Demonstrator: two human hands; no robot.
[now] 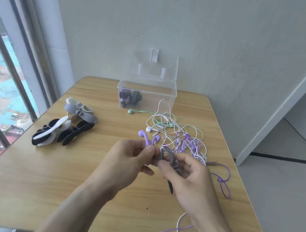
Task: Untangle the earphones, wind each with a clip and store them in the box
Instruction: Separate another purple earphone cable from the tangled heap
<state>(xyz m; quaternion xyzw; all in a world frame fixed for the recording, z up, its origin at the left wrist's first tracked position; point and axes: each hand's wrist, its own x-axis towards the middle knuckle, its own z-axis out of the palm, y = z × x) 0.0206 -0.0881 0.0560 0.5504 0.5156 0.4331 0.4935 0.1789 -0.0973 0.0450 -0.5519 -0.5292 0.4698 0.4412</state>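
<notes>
- Both forearms come in low; left hand point(132, 156) pinches the purple earphones point(148, 138) just below the two buds, fingers point(150, 151) curled round the bunched cable.
- Right hand point(185, 170) grips a grey clip point(169, 158) against that bundle, fingers curled; one dark end hangs below the hand.
- Step looks like winding: keep the coil tight under the left thumb, wrap the clip round the middle, leave buds free, pull in the loose purple tail trailing off the desk point(38, 188) edge.
- Counts: one wound set in the open clear box point(147, 95) at the far edge, roughly ten spare clips point(67, 123) piled left.
- Tangle point(175, 133) right of centre: green, white, purple cords; number of sets unclear.
</notes>
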